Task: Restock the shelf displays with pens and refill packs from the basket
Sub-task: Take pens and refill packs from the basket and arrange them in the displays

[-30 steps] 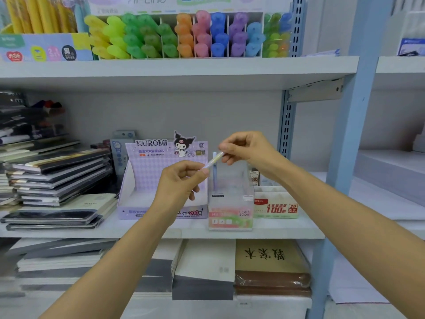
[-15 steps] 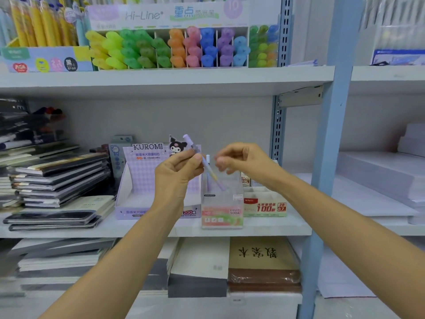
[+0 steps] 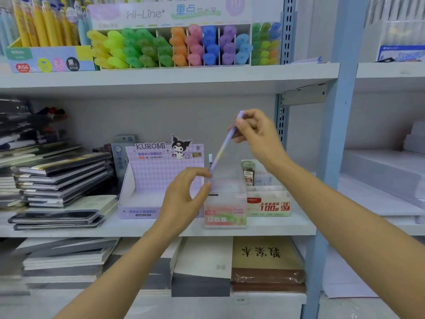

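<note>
Mid-step: placing one pen (image 3: 224, 146) into display. Held in air, tilted, top end up-right, lower end down-left, just above clear box (image 3: 226, 212) on middle shelf (image 3: 69, 229). Right hand (image 3: 255, 137) pinching upper end between thumb and curled fingers. Left hand (image 3: 184, 201) at lower end, thumb and forefinger curled round tip, looks like a light pinch, other fingers loosely bent. Not yet inside box.

Clear box nearly empty: one other pen (image 3: 210, 158) standing upright in it, just behind the held one. Kuromi box (image 3: 158, 178) touching or just beside on left, looks empty from here, floor partly hidden by left hand. Refill box (image 3: 269, 206) just beside on right, one refill tube upright behind it. Highlighters (image 3: 172, 47) on shelf above, notebooks (image 3: 62, 173) stacked far left. Basket not in view.

Judged stage: early, displays mostly unfilled.

Next move likely: swing pen upright, line tip up with box opening, lower in beside other pen, release both pinches. Needs left hand out of the way of the opening first. Risks: knocking other pen over, tipping the light box, pen leaning out if dropped at an angle.
</note>
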Motion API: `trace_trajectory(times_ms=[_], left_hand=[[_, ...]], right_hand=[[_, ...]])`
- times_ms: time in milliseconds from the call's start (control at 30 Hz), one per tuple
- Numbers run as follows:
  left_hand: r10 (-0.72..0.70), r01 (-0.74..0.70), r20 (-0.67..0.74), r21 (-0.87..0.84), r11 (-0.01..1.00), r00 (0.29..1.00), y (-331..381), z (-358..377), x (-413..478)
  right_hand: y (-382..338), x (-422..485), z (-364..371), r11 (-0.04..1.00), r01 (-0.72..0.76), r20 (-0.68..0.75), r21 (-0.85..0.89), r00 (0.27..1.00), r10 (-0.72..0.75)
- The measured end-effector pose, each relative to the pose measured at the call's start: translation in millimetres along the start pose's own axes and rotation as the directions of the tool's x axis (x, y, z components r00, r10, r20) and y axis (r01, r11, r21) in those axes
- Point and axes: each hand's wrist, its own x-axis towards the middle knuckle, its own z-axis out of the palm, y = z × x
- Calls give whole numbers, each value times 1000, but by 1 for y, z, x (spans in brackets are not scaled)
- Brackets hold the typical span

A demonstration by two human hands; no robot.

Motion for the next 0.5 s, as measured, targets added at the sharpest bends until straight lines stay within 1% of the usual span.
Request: trace_trajectory(times_ms=[33,100,167,267,400,500], left_hand=[[65,-68,35,100,993,997,-5,0,-6],[143,-158,78,252,955,987,-12,2,-15],[176,-192,80,319,928,981,-16,4,-18],[223,-231,63,332,914,973,-18,5,-17],[217,-228,69,286,931,974,-18,4,-15],[218,-227,65,244,943,974,-19,4,-15]], right_hand=[[4,3,-3,1000,-11,-22,-29,1000,10],[16,3,-1,989,-72,3,-131,997,73],[32,-2,7,966,-132,39,-222,989,144],[53,-7,20,948,-136,67,-288,985,162],[62,-3,26,898,-25,152,-438,983,102],[61,7,22,870,29,249,-492,962,109]])
